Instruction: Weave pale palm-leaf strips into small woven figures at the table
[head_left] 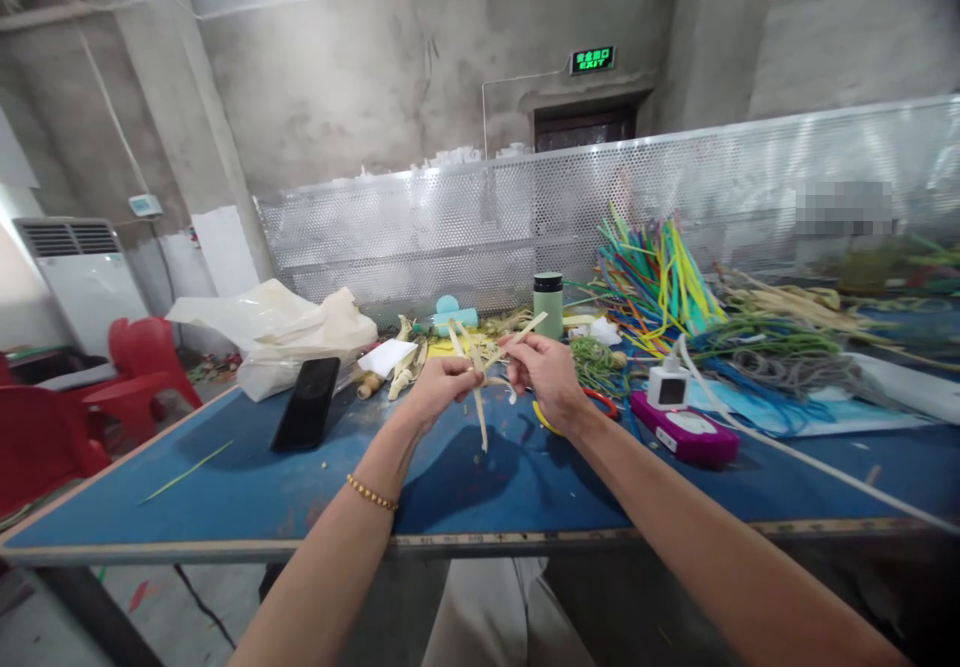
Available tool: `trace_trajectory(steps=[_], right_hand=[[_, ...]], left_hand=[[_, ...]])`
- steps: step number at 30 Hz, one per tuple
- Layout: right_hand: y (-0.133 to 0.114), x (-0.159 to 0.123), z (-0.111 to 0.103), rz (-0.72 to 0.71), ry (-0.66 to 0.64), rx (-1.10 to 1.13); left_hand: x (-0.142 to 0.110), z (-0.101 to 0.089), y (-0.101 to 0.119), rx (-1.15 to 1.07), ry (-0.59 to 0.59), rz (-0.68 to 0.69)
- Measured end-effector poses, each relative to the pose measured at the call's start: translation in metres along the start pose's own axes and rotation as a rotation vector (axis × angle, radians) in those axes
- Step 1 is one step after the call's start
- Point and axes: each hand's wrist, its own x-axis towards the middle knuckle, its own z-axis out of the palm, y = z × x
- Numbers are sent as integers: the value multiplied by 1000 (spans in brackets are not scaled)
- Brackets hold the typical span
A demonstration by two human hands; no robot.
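Above the blue table, my two hands hold a small piece of pale, flat plant strips that cross one another (481,413). My left hand (444,387) pinches the strips near their crossing, thumb and fingers pressed together. With closed fingers, my right hand (544,372) grips a strip (534,325) whose end sticks up to the right. One strip end hangs down between the hands. How the strips interlace is too small to make out. Behind my right hand stands a green bottle (549,307) with a black lid.
On the blue table (247,497), a black phone (306,405) leans at left before a crumpled white bag (300,332). A purple box (686,434) with a white charger (667,387) and cable sits right. Colourful strips (660,277) and green cords (772,332) pile behind. Perforated metal panels (420,237) stand beyond.
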Motion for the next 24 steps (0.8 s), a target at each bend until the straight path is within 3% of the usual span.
trace_trajectory(steps=[7,13,19,24], right_hand=[[-2,2,-2,78,74,89],[-2,4,-4,150,81,70],[1,5,-8,209,4,131],[4,5,-5,216,42,146]], left_hand=[[2,1,1,373,143,174],[1,3,3,515,144,242],[-2,7,-2,787,230,420],[-3,11,-6,958,229,542]])
